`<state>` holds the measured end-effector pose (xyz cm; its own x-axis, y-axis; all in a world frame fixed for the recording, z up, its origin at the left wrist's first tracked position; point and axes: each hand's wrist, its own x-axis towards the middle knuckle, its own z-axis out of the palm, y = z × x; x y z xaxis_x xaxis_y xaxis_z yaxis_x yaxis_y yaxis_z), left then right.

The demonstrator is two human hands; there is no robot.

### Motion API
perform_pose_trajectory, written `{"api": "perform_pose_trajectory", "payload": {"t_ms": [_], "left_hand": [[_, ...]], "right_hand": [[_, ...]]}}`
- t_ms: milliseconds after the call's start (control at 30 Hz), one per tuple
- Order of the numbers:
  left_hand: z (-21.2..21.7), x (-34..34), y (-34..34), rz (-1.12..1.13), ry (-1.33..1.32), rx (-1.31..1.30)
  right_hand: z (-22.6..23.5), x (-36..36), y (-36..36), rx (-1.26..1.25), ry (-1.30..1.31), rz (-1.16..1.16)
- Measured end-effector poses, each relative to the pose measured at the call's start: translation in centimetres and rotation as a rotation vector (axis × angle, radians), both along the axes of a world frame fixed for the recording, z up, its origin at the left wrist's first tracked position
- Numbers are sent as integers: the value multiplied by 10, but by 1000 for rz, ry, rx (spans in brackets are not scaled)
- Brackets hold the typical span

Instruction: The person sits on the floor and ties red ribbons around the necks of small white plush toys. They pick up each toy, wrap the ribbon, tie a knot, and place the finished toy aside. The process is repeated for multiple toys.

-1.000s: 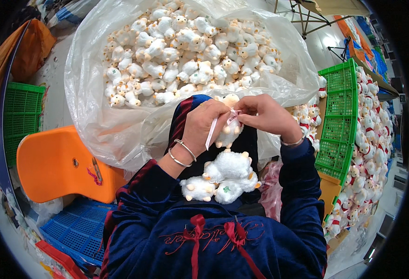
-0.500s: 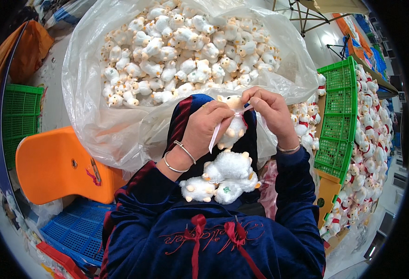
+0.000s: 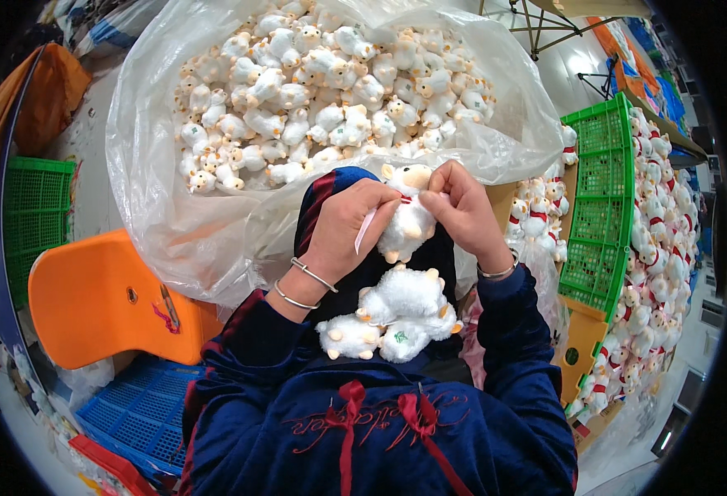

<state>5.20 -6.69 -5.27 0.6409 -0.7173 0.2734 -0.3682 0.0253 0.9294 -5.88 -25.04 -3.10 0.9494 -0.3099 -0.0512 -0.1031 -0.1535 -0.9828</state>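
A small white plush sheep [image 3: 408,225] with a cream face stands upright above my lap, between my two hands. Ribbon [image 3: 365,231] runs round its neck, pale on the side that hangs down and red where it crosses the front. On the left side of the neck, my left hand [image 3: 340,223] is closed in a pinch on the ribbon, the pale tail hanging below its fingers. My right hand [image 3: 468,217] pinches the ribbon at the opposite side, its fingertips against the toy. Several more plush sheep [image 3: 403,295] lie in a pile on my lap.
Ahead, a big clear plastic bag [image 3: 144,165] holds a heap of white plush sheep [image 3: 297,91]. At right, a green crate [image 3: 599,207] borders many sheep with red neck ribbons [image 3: 653,256]. At left are an orange chair [image 3: 90,298] with scissors [image 3: 170,306] and a blue crate [image 3: 136,413].
Both hands have drawn closer in to the toy's neck. The stretched pale ribbon at the right has shortened, and red ribbon now shows across the front. The sheep is tilted a little differently.
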Motion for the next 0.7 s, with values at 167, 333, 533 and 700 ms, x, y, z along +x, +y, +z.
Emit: {"api": "perform_pose_trajectory", "payload": {"t_ms": [167,333,533,700], "left_hand": [[1,-4,-2,12,-61,-25],[0,-11,0,4,-61,-68],[-5,-14,3,-68,-2,-141],[2,0,8,-275,36,-151]], "right_hand": [[14,-3,7,-221,115,38],[30,-5,10,-281,250,80],[23,-5,20,-479,102,58],[15,-14,27,-497,91,-28]]}}
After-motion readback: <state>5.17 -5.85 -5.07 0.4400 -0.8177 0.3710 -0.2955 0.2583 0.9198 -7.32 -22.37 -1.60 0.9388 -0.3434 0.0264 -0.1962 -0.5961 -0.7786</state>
